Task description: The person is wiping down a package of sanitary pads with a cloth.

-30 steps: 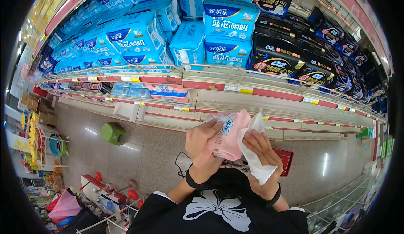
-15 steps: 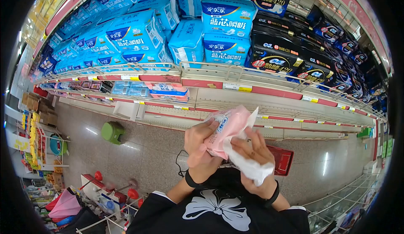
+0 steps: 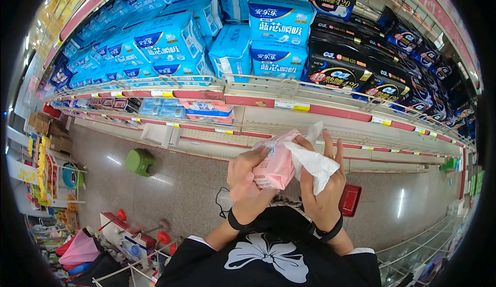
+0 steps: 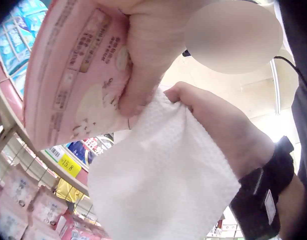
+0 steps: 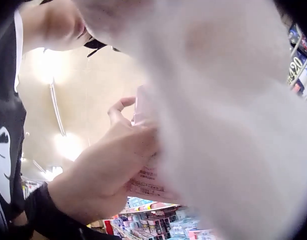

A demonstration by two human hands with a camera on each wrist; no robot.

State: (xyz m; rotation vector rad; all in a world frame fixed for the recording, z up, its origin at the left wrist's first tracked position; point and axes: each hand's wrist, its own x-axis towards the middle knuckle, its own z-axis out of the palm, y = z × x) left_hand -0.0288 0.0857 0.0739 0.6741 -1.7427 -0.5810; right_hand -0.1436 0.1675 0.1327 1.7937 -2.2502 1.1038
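Observation:
My left hand (image 3: 248, 176) grips a pink soft plastic package (image 3: 276, 168) printed with Chinese text, thumb across its face. The left wrist view shows that package (image 4: 68, 75) close up, with fingers wrapped over it. A white textured wipe (image 3: 318, 168) hangs from my right hand (image 3: 325, 194), which pinches it right at the package's side; other fingers stretch upward. From the left wrist, the wipe (image 4: 163, 175) droops below the thumb and fingertip. In the right wrist view the blurred wipe (image 5: 228, 115) hides much of the package.
Ahead, an upper shelf holds blue packs (image 3: 165, 42) and black packs (image 3: 338, 70) behind a wire rail (image 3: 289, 88). Lower shelving (image 3: 289, 124) runs below, with a few packs at its left. A green stool (image 3: 139, 162) and a red basket (image 3: 350, 200) stand on the floor.
The wipe has shifted from hanging low along my right palm to higher beside the package. My right fingers now pinch it, others raised. My left hand keeps its grip on the package.

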